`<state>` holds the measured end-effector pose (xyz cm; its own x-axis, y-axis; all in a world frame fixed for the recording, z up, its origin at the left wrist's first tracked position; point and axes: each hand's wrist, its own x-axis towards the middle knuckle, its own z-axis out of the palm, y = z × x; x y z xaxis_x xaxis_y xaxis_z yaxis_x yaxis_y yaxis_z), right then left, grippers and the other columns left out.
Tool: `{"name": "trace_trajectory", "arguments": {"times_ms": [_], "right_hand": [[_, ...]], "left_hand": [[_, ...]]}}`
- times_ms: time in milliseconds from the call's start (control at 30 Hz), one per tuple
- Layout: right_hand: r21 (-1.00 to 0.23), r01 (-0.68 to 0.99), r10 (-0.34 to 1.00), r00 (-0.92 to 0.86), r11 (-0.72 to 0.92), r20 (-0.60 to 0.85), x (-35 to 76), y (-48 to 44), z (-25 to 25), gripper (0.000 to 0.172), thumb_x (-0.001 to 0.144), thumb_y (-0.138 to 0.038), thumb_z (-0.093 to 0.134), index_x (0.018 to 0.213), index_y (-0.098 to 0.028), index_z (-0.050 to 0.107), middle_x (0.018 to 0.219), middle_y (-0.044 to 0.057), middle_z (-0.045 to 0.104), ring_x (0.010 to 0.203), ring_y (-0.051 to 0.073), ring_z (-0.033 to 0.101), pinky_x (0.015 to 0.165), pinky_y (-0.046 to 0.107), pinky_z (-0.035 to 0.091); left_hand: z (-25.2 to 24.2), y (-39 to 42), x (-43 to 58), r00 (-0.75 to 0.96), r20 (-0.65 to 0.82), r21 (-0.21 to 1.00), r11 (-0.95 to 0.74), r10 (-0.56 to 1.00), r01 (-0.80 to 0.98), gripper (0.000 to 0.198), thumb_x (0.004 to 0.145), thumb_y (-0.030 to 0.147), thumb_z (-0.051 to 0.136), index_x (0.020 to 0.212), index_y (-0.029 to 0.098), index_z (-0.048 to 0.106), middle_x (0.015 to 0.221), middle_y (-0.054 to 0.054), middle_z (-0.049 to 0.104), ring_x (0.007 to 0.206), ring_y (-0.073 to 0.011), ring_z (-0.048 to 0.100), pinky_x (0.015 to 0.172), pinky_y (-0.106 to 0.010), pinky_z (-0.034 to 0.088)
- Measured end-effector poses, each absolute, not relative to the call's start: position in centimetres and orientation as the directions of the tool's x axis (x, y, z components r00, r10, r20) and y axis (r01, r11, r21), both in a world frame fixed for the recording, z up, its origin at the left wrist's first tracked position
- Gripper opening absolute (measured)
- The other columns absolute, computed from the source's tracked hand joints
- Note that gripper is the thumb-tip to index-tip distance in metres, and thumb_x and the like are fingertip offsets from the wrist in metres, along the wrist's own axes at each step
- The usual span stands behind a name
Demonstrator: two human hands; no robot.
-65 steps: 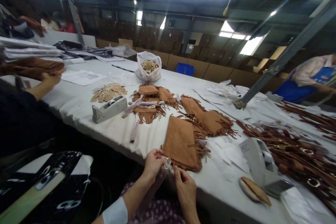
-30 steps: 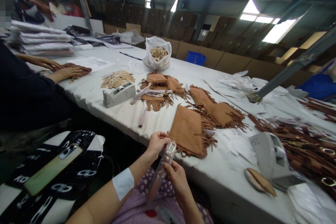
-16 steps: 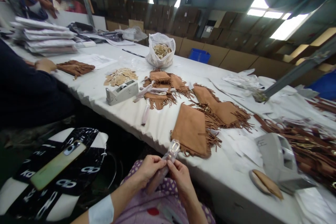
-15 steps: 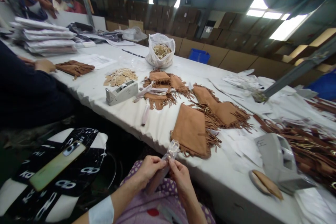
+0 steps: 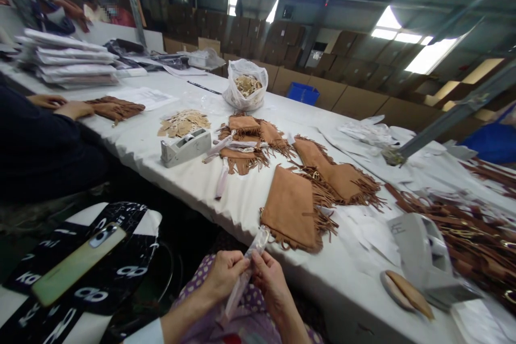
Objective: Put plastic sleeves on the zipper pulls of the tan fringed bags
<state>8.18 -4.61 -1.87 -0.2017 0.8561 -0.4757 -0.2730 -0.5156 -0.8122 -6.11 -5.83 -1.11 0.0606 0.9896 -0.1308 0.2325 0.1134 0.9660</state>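
Note:
A narrow strip in clear plastic wrapping (image 5: pixel 241 286) hangs over my lap, its upper end near the table edge. My left hand (image 5: pixel 226 274) pinches it from the left, and my right hand (image 5: pixel 269 282) pinches it just beside, close to the top. Right behind the strip's upper end, a brown fringed suede pouch (image 5: pixel 289 208) lies flat at the table edge. More fringed brown pieces (image 5: pixel 342 176) lie behind it. Several wrapped strips (image 5: pixel 221 178) rest around a small stack of fringed pouches (image 5: pixel 244 124).
A grey tape dispenser (image 5: pixel 186 147) stands left, near tan tags (image 5: pixel 186 122) and a plastic bag of tags (image 5: pixel 246 86). Another dispenser (image 5: pixel 421 247) and brown straps (image 5: pixel 475 231) are right. A co-worker's hands (image 5: pixel 72 107) touch brown suede. A phone (image 5: pixel 78 264) lies on a seat.
Both hands, still on the wrapped strip, appear slightly lower and further left. The co-worker's hands have shifted beside the brown suede. The whole view has tilted a little.

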Motion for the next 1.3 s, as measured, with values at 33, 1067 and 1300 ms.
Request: {"name": "trace_trajectory", "arguments": {"times_ms": [33, 1067, 1300], "right_hand": [[-0.795, -0.293, 0.848, -0.205, -0.53, -0.489, 8.1, -4.5, -1.8, 0.039, 0.064, -0.044, 0.078, 0.084, -0.016, 0.061, 0.055, -0.006, 0.049, 0.044, 0.004, 0.035, 0.042, 0.017, 0.024], [-0.794, -0.307, 0.845, -0.083, -0.525, -0.528, 9.2, -3.4, -1.1, 0.037, 0.055, -0.043, 0.082, 0.066, -0.014, 0.062, 0.047, -0.006, 0.049, 0.039, 0.004, 0.036, 0.038, 0.016, 0.027], [-0.835, -0.263, 0.872, -0.07, -0.484, -0.484, 9.3, -3.1, -1.0, 0.038, 0.055, -0.045, 0.082, 0.064, -0.014, 0.062, 0.044, -0.006, 0.045, 0.04, 0.005, 0.034, 0.039, 0.018, 0.025]], "left_hand": [[-0.9, -5.9, -6.2, 0.083, -0.106, 0.96, 0.08, 0.991, 0.268, 0.038, 0.081, 0.036, 0.05, 0.049, 0.016, 0.045, 0.049, 0.004, 0.04, 0.049, -0.0093, 0.036, 0.05, -0.024, 0.021], [-2.1, -6.2, -6.0, 0.087, -0.323, 0.938, 0.331, 0.942, -0.1, 0.027, 0.068, 0.041, 0.065, 0.065, 0.015, 0.059, 0.055, 0.003, 0.053, 0.051, -0.0101, 0.043, 0.05, -0.021, 0.031], [-0.4, -4.1, -5.1, 0.314, -0.341, 0.875, 0.421, 0.886, -0.238, 0.052, 0.072, 0.063, 0.057, 0.084, 0.013, 0.063, 0.068, -0.002, 0.062, 0.059, -0.013, 0.055, 0.056, -0.024, 0.041]]}}
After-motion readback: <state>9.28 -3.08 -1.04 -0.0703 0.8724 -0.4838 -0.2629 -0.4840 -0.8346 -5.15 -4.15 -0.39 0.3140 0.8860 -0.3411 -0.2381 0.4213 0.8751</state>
